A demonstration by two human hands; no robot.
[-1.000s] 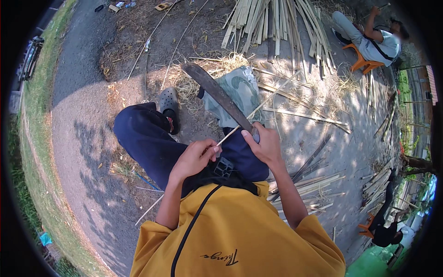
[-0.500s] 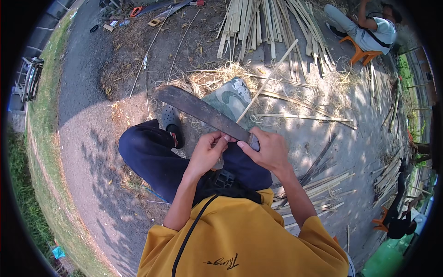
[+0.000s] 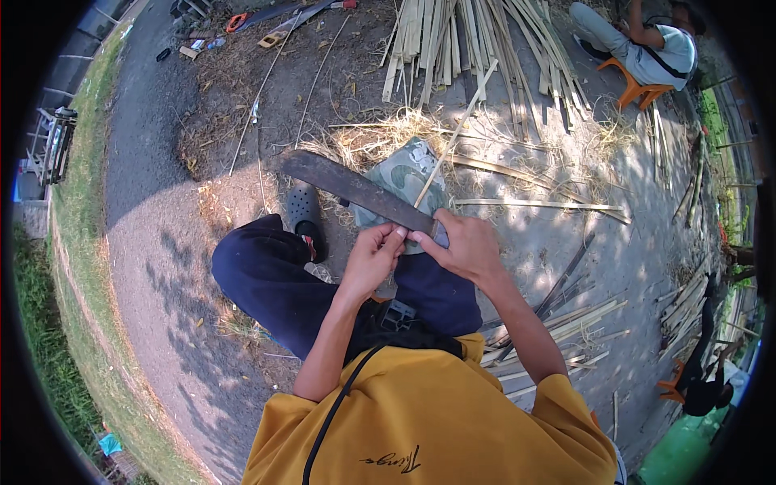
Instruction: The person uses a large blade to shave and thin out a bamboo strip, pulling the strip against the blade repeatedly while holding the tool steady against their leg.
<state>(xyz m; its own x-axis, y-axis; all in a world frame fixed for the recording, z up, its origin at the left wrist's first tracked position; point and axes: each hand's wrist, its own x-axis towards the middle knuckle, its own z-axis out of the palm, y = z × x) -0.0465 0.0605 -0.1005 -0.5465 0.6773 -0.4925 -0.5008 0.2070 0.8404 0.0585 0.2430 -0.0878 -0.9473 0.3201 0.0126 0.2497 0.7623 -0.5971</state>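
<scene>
1. My right hand (image 3: 467,246) is gripping the handle of a long dark machete (image 3: 356,191), clamped around it above my knees.
2. My left hand (image 3: 373,257) is pinching a thin bamboo strip (image 3: 455,136) at the blade's base.
3. The blade is pointing up-left over a grey clog (image 3: 305,209) and straw.
4. Split bamboo (image 3: 477,40) is lying in a pile ahead.
</scene>
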